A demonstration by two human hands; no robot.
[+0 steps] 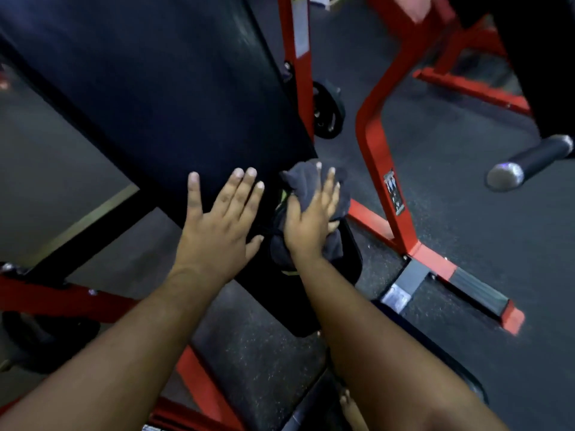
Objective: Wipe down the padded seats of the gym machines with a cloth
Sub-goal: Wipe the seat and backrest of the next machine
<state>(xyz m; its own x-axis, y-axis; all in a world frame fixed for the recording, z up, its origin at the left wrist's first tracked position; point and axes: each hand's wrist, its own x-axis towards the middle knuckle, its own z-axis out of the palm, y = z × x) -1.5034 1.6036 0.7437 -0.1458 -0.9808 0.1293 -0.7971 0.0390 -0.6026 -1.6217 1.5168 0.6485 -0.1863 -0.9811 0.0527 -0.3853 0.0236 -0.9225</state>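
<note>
A long black padded backrest (149,88) slopes from the upper left down to the middle of the view. Below it sits a smaller black seat pad (348,262). My left hand (217,225) lies flat on the lower end of the backrest, fingers straight and spread. My right hand (311,219) presses a crumpled dark grey cloth (311,181) where the backrest meets the seat pad, fingers straight on top of it. Part of the cloth is hidden under the palm.
The machine's red steel frame (382,169) stands right of the pad, with its foot (479,293) on the dark speckled rubber floor (466,231). A black weight plate (326,110) hangs behind the backrest. A black foam roller with a metal end (525,163) juts in at right.
</note>
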